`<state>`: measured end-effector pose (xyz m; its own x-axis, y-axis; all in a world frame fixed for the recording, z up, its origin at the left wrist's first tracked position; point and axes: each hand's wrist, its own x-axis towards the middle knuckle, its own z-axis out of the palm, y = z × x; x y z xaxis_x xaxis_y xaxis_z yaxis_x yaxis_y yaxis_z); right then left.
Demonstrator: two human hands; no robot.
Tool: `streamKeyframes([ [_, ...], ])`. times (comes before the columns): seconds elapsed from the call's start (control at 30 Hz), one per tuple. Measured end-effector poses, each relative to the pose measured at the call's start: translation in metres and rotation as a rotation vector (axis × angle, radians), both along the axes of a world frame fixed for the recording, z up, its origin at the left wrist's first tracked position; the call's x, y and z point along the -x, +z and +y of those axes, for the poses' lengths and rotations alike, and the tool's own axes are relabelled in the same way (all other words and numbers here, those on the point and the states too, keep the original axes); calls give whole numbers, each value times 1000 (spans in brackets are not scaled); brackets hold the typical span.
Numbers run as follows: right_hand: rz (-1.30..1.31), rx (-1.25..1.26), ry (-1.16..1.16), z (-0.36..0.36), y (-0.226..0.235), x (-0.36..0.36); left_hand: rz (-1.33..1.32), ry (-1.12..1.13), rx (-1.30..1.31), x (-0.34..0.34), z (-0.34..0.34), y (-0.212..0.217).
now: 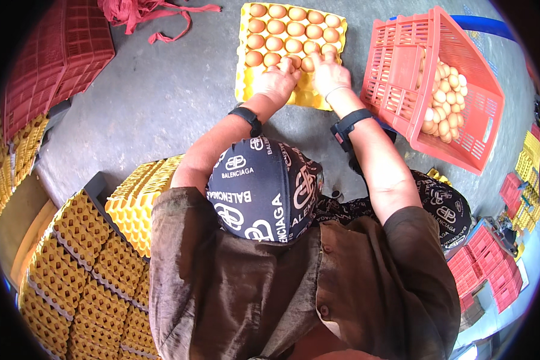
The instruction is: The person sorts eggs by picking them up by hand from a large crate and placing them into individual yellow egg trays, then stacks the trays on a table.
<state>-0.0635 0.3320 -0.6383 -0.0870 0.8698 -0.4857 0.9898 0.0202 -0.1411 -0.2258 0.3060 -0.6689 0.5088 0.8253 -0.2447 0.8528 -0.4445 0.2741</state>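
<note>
A yellow egg tray [242,84] lies on the floor in front of me, with rows of brown eggs [275,27] in its far part. Its near cups show no eggs where they are in sight. My left hand [277,82] reaches over the front row, fingers curled round an egg [294,61]. Beside it, my right hand [332,77] has its fingers bent down over the right end of that row, round an egg mostly hidden by them. Between the two hands another egg [308,64] sits in the tray.
To the right, a tilted red plastic crate [396,90] holds a heap of loose eggs [447,102]. Stacked yellow trays [138,207] stand at the lower left, near stacked brown-yellow trays [96,288]. Dark red crates [60,60] and pink-red strips [138,13] are at the upper left.
</note>
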Motion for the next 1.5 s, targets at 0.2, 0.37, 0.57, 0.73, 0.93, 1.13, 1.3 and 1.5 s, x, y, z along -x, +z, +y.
streamKeyframes([
  [0.2,37,-77,-75,-7,-17,10,-488,196,18,17,-1,19],
  [0.37,41,-232,-82,-1,-23,13,-1104,826,839,64,6,50],
  [0.57,531,-164,-219,-16,137,8,-1453,783,844,114,71,104],
  [0.73,979,232,-34,22,265,-120,-1069,403,569,17,120,264],
  [0.93,356,86,-350,8,228,-349,-424,-190,635,-223,133,299],
  [1.13,-42,347,-275,-3,167,-342,-20,-124,443,-351,127,185],
  [1.3,98,391,-111,5,142,-351,64,83,554,-380,116,173],
  [1.5,275,-137,-233,12,120,-354,184,-488,240,-354,161,120],
])
